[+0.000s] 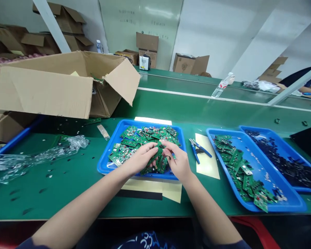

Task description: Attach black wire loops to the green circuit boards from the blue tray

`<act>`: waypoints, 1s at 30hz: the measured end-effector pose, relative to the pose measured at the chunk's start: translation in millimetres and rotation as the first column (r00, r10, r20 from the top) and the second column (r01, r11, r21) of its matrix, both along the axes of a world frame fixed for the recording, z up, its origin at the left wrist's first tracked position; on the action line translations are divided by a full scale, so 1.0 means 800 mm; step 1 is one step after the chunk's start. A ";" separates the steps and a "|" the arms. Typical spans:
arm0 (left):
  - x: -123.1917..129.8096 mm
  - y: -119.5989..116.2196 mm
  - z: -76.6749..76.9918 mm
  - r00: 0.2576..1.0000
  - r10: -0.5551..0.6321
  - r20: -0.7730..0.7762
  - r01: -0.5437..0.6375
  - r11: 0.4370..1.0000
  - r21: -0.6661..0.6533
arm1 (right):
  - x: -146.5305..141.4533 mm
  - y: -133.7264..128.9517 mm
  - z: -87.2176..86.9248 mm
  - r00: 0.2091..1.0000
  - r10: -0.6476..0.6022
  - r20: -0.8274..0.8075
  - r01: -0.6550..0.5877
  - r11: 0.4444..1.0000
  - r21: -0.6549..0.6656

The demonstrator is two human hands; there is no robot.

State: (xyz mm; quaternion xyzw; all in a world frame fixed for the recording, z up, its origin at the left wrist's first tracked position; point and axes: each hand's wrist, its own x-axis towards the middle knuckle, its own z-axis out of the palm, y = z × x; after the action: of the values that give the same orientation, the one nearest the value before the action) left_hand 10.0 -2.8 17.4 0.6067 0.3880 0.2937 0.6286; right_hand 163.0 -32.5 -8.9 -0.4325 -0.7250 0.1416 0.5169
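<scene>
Above a blue tray (101, 162) heaped with green circuit boards (131, 142), my two hands meet. My left hand (144, 155) is closed around a green circuit board (159, 152). Fingers of my right hand (177, 159) pinch at the same board's right side, near a small dark part. The fingers cover much of the board, so I cannot tell exactly what the right fingertips grip. To the right of the tray, blue-handled cutters (200, 150) lie with their handles apart on a cream sheet (208, 167).
Right of the cutters stands a second blue tray (259, 169) of boards, then a tray of black parts (290, 162). A large open carton (41, 86) is at the back left, crumpled plastic wrap (41, 157) before it. A water bottle (219, 88) stands on the rear ledge.
</scene>
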 end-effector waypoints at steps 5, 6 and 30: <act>-0.001 0.000 -0.006 0.998 0.031 0.060 -0.027 0.998 -0.059 | 0.003 0.003 -0.002 0.988 0.047 0.145 -0.047 0.999 -0.008; -0.002 0.000 -0.006 0.998 0.016 0.053 -0.013 0.998 -0.055 | 0.003 0.003 -0.002 0.983 0.055 0.174 -0.055 0.998 -0.006; -0.007 -0.005 -0.008 1.000 -0.002 -0.031 0.004 0.997 0.075 | 0.002 -0.004 0.001 0.971 0.035 0.238 -0.003 0.992 -0.130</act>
State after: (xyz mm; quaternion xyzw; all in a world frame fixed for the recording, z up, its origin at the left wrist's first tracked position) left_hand 4.6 -7.1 11.1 0.6351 0.3855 0.2976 0.5996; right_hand 164.2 -35.4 -8.0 -0.4719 -0.7756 0.1397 0.3953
